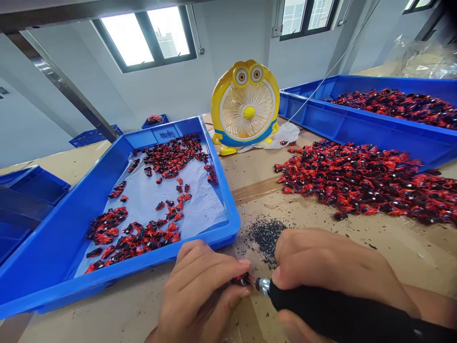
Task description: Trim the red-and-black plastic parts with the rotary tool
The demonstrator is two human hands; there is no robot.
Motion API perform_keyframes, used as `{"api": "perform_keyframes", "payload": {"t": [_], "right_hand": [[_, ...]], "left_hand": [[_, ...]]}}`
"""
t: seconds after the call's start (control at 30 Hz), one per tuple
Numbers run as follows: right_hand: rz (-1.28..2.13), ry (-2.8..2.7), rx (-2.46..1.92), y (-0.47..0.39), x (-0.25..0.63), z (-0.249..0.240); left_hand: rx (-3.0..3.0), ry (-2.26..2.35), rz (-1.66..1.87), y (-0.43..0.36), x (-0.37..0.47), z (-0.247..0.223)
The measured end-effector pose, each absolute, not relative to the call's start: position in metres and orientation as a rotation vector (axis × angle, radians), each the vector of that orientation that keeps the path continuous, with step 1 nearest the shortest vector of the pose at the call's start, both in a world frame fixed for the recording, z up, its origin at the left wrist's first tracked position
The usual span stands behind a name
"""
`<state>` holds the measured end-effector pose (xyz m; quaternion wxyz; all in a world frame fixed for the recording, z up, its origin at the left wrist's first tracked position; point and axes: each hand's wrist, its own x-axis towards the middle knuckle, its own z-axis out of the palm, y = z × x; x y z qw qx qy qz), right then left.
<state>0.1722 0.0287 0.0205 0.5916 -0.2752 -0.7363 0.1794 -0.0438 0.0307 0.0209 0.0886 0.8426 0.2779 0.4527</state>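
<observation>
My left hand (203, 288) pinches a small red and black plastic piece (242, 279) between thumb and fingertips, in front of the blue tray. My right hand (328, 262) is wrapped round a thick black pen-shaped power tool (332, 309) with a silver collar (264, 286). The tool's tip points left and meets or nearly meets the piece; I cannot tell whether they touch. Just beyond the hands lies a patch of black shavings (267, 236) on the brown tabletop. Fingers hide most of the held piece.
At left, a blue tray (228, 200) holds scattered red and black pieces on a white sheet. A large heap of such pieces (357, 178) lies at right, before another filled blue bin (371, 126). A yellow cartoon fan (246, 105) stands behind. A metal post (67, 90) rises at left.
</observation>
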Motion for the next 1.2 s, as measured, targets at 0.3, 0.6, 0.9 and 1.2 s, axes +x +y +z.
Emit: {"api": "perform_keyframes", "payload": {"t": [0.3, 0.6, 0.9, 1.2], "right_hand": [[0.449, -1.852, -0.589, 0.029, 0.182, 0.027], [0.492, -1.871, -0.559, 0.035, 0.181, 0.026], [0.428, -1.838, -0.498, 0.035, 0.181, 0.025], [0.428, -1.922, -0.491, 0.035, 0.189, 0.027]], "left_hand": [[2.500, 0.829, 1.401, 0.031, -0.043, 0.015], [2.508, 0.819, 1.389, 0.030, -0.042, 0.012], [2.473, 0.834, 1.463, 0.027, -0.042, 0.004], [2.458, 0.804, 1.451, 0.029, -0.041, 0.006]]}}
